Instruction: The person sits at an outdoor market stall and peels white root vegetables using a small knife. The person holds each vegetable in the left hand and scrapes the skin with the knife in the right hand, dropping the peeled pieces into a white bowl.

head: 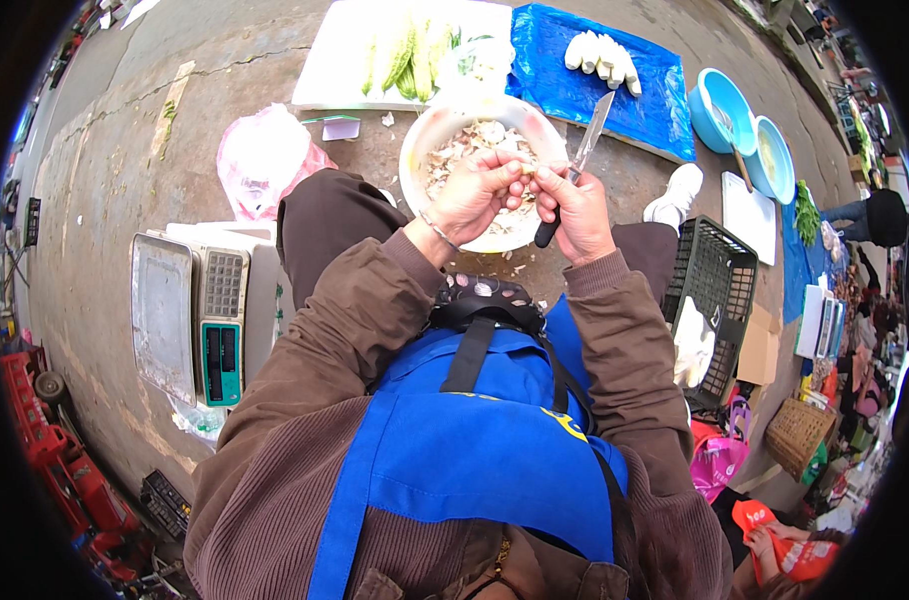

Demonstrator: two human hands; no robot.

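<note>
My left hand (478,191) pinches a small pale-yellow piece (528,169), possibly a garlic clove, between thumb and fingertips. My right hand (574,214) grips the black handle of a knife (594,127), whose blade points up and away from me. Its thumb and finger also meet at the small piece. Beneath both hands, between my knees, stands a white basin (417,169) with many pale pieces and thin skins inside. The fingers partly hide the small piece.
Bitter melons (417,56) lie on a white board beyond the basin, and peeled white vegetables (603,56) on blue plastic sheeting (537,52). A pink plastic bag (263,161) and a scale (222,315) are leftward. Rightward stand blue basins (721,105) and a black crate (713,277).
</note>
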